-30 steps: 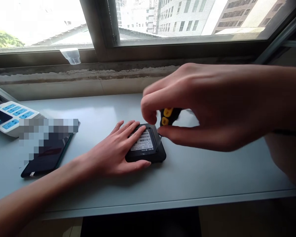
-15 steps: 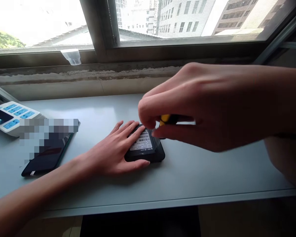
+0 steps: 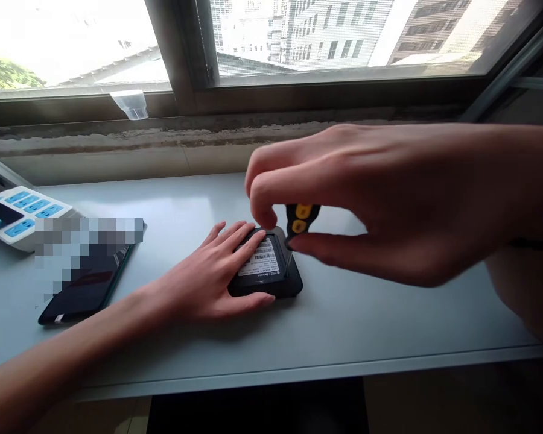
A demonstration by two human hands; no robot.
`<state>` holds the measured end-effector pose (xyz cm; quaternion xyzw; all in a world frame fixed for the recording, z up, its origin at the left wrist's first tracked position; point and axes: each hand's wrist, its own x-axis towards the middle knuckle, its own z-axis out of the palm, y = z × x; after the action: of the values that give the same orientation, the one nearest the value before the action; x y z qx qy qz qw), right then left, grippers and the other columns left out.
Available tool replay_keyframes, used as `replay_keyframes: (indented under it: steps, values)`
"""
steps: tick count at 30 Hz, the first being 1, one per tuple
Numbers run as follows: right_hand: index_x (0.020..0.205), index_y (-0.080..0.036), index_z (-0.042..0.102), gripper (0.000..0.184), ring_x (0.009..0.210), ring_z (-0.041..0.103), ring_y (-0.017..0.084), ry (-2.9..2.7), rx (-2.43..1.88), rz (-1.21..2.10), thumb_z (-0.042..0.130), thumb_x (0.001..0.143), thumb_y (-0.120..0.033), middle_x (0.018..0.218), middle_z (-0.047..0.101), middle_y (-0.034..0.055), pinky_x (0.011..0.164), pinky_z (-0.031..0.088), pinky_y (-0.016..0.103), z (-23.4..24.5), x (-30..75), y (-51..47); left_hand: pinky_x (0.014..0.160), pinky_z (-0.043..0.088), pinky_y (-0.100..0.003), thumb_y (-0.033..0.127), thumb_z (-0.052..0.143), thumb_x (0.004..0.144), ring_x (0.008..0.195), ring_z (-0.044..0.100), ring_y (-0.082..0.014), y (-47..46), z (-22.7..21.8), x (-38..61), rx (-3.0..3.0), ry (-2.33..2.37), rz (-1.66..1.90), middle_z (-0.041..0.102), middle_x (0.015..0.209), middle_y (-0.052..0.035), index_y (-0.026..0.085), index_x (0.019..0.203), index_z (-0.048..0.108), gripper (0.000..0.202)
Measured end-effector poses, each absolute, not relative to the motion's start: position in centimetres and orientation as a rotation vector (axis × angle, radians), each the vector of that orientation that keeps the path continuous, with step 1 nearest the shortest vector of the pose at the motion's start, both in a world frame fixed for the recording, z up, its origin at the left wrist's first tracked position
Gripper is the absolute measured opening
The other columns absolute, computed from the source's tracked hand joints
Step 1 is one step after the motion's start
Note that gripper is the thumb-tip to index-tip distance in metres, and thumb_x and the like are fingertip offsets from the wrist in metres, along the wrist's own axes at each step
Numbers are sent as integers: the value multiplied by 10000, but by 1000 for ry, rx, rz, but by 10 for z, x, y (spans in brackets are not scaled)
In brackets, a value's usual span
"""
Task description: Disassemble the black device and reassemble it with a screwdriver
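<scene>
A small black box-shaped device [image 3: 293,283] with a white printed label [image 3: 263,260] lies on the table. My left hand [image 3: 224,265] rests flat on its left part with fingers spread, covering some of the label. My right hand [image 3: 344,193] pinches a screwdriver [image 3: 300,220] with a black and yellow handle between thumb and fingers. Its thin shaft slants down to the right side of the device's top. Whether the tip sits in a screw cannot be made out.
A dark phone or tablet [image 3: 88,280], partly blurred out, lies left of my left forearm. Behind it stands a white power strip [image 3: 36,211] with blue sockets. A clear plastic cup [image 3: 131,103] is on the window ledge. The table's front edge [image 3: 298,375] runs below.
My right hand's fingers have loosened and rolled round the screwdriver handle, which has turned and shows more of its yellow parts. My left hand and the device have stayed put.
</scene>
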<state>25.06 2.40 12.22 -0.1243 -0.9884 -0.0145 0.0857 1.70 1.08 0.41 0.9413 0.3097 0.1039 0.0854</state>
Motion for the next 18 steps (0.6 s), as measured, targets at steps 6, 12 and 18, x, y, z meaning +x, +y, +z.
replay_keyframes:
  steps: [6,12,18]
  values:
    - [673,-173,492,282,546,302,55,-2901,-416,-141,524,951,-213,591,405,-35,564,230,306,122,250,20,1240,241,-656,656,497,976,1486,369,-416,11,5,18,2814,911,308,449,1567,-234,129,1527,433,766]
    - [687,-174,495,270,561,304,70,-2922,-405,-62,492,957,-184,619,426,-32,556,250,287,122,249,17,1223,268,-670,645,511,975,1466,393,-436,11,6,18,2801,895,306,458,1558,-231,128,1490,471,731]
    - [879,-215,611,55,607,434,71,-2987,-403,107,611,868,-161,705,555,-42,578,322,256,124,246,15,1222,291,-648,616,520,975,1440,428,-426,10,9,19,2782,895,295,485,1534,-208,155,1494,463,696]
